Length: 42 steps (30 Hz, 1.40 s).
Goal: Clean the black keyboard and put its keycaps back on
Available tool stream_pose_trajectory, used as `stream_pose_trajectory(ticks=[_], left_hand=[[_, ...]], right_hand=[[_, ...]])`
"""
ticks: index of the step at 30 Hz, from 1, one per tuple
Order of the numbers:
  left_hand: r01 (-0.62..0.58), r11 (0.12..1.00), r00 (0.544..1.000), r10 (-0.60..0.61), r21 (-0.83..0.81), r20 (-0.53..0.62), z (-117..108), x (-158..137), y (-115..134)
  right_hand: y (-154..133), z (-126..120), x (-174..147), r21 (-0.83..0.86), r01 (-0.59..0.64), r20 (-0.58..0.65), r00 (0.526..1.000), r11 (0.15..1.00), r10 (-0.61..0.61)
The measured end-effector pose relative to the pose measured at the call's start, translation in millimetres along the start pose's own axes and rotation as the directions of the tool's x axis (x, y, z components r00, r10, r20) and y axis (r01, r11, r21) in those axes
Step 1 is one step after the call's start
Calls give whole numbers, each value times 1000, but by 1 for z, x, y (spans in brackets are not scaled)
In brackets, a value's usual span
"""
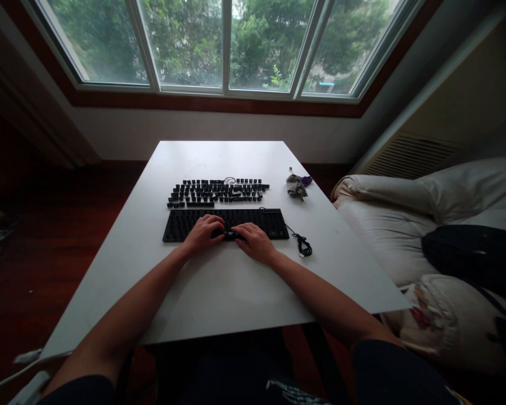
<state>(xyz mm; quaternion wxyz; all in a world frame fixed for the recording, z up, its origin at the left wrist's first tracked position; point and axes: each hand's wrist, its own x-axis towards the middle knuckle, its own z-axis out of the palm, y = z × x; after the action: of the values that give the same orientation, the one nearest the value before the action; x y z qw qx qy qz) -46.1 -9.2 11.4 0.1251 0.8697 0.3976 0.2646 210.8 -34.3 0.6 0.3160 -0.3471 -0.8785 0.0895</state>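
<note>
A black keyboard (274, 229) lies lengthwise across the white table in front of me. My left hand (205, 232) rests over its front middle, fingers bent and thumb low near the front edge. Close beside it, my right hand (253, 241) has its fingers bent toward the same spot, its thumb also low. A small dark piece with pale marks (231, 234) shows between the fingertips of both hands, too small to name. Beyond the keyboard, loose black keycaps (200, 191) are laid out in rows, a long spacebar (200, 204) in the nearest row.
A thin wire ring (230, 180) lies at the keycaps' far side. Right of them sits a crumpled grey cloth (296, 187) with something purple (307, 180). The bundled cable (303, 246) lies right of the keyboard. A padded sofa (375, 236) borders the table's right side.
</note>
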Motion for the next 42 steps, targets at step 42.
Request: stream_pose_trajectory(ticks=[42], left_hand=[[-91,995,993,93,-37,70,-1,1,-15]], right_hand=[[-13,17,-3,-153,44,74,997,987,-33]])
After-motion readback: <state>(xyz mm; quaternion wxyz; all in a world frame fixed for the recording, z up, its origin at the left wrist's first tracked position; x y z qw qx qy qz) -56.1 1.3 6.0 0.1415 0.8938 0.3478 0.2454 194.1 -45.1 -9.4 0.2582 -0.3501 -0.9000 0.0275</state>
